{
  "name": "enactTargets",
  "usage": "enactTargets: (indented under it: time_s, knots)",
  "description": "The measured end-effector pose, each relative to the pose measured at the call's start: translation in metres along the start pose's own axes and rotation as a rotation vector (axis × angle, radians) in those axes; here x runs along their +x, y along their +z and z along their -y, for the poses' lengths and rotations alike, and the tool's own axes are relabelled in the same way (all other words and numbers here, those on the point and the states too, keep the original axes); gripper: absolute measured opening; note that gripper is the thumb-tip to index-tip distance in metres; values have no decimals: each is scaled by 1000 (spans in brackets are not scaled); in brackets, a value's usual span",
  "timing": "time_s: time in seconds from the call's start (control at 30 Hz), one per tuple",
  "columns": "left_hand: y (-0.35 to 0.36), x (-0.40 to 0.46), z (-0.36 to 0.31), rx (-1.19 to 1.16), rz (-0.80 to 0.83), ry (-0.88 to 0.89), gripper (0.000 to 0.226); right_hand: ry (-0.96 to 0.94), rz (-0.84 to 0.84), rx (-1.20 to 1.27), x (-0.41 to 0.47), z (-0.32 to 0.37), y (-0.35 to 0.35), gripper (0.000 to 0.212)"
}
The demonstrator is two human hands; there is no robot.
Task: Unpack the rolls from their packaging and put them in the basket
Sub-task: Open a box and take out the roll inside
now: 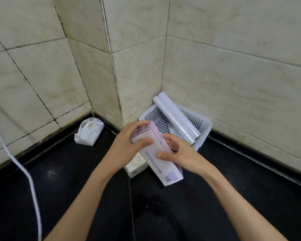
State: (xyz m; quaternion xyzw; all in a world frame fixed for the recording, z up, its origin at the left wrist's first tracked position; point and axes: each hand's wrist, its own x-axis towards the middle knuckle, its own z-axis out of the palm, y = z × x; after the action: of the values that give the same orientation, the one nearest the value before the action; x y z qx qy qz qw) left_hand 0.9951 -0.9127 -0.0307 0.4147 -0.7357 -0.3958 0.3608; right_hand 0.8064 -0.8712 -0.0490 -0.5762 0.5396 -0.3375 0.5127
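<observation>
A long white and lilac carton is held above the black counter, tilted with its far end toward the basket. My left hand grips its far end, thumb on top. My right hand holds the carton's right side, thumb pressed on its face. Behind it a white perforated basket stands in the tiled corner. Two pale rolls lean in the basket, their upper ends sticking out over its far rim. Whether a roll is inside the carton is hidden.
A second white box lies on the counter under my left wrist. A white plastic pouch rests by the left wall. A white cable runs down the left side. Tiled walls close in the corner.
</observation>
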Motion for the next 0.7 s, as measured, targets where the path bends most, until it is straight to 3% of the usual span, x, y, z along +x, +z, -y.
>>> enactTargets:
  time_s: [0.1, 0.27, 0.47, 0.57, 0.6, 0.7]
  knots:
    - [-2, 1, 1, 133, 14, 66, 38, -18, -76, -46, 2, -1, 4, 47]
    - [-14, -1, 8, 199, 61, 37, 30, -4, 0, -82, 2, -3, 0, 42]
    - [-28, 2, 7, -116, -47, -121, 16, 11, 147, 39, -6, -8, -4, 47]
    - [-22, 5, 10, -130, -256, -242, 6, 0, 191, 134, -8, -9, -4, 50]
    - [-19, 4, 10, -73, -346, -245, 12, -1, 193, 168, -8, -10, -4, 51]
    - [-12, -3, 3, 177, -525, -72, 16, 6, 182, 212, -6, -13, -5, 54]
